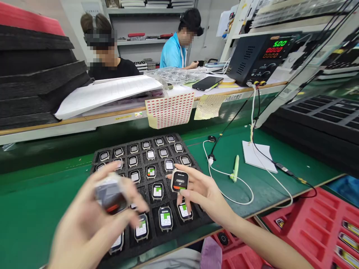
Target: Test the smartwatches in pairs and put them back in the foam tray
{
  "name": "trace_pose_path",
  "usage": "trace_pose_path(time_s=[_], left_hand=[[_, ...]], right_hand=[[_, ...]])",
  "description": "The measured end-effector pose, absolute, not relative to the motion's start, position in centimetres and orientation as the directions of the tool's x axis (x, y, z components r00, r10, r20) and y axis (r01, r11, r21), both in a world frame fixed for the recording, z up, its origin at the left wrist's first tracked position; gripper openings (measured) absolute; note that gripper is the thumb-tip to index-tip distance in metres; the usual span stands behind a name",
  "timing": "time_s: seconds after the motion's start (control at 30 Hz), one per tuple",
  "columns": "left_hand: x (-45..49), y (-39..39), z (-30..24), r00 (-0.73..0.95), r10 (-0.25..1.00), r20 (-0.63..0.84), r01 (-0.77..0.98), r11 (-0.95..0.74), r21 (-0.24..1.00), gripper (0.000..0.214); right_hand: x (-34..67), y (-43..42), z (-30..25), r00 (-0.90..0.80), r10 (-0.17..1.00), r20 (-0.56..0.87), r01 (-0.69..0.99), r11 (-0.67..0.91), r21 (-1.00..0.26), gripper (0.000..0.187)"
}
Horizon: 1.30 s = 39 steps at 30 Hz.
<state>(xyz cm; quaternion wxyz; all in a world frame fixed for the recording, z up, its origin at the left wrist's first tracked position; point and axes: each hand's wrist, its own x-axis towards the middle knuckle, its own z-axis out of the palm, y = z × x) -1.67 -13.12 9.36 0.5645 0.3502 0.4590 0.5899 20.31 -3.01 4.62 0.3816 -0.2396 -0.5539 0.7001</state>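
Observation:
A black foam tray lies on the green bench and holds several small watch bodies with lit screens. My right hand hovers over the tray's right side, fingers pinched on one watch body whose screen shows an orange bar. My left hand is raised close to the camera, blurred, with its fingers wrapped round another watch body that also shows an orange bar.
A white cable and a pale green pen lie right of the tray, beside a white pad. A power supply sits on the shelf. Red trays are at lower right. Two people sit behind the far bench.

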Motion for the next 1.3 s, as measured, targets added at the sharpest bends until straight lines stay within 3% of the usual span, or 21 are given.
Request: trace_pose_path(time_s=[0.2,0.37,0.63,0.8,1.03,1.3], left_hand=[[2.0,-8.9,6.1,0.139,0.96,-0.241,-0.374,0.277,0.885,0.055],[1.6,-8.7,4.6,0.247,0.946,-0.212,-0.425,0.302,0.853,0.059],[1.0,-8.4,4.8,0.24,0.942,-0.236,-0.474,0.326,0.818,0.046],[0.9,-8.2,5.2,0.2,0.951,-0.237,-0.49,0.307,0.816,0.047],[0.8,-8.4,5.2,0.208,0.961,-0.18,-0.47,0.26,0.844,0.064],[0.6,-8.4,4.9,0.238,0.963,-0.125,-0.436,0.221,0.872,0.051]], right_hand=[[20.2,-3.1,4.8,-0.567,0.821,0.059,-0.229,-0.089,-0.969,0.048],[20.3,-3.0,4.7,-0.475,0.88,0.002,-0.107,-0.055,-0.993,0.031],[20.9,-3.3,4.9,-0.549,0.836,0.027,-0.135,-0.057,-0.989,0.034],[21.4,-3.6,5.0,-0.629,0.777,0.031,-0.17,-0.099,-0.98,0.05],[21.5,-3.7,4.5,-0.632,0.775,0.02,-0.175,-0.117,-0.978,0.051],[21.5,-3.4,4.1,-0.596,0.802,0.05,-0.173,-0.068,-0.983,0.029]])
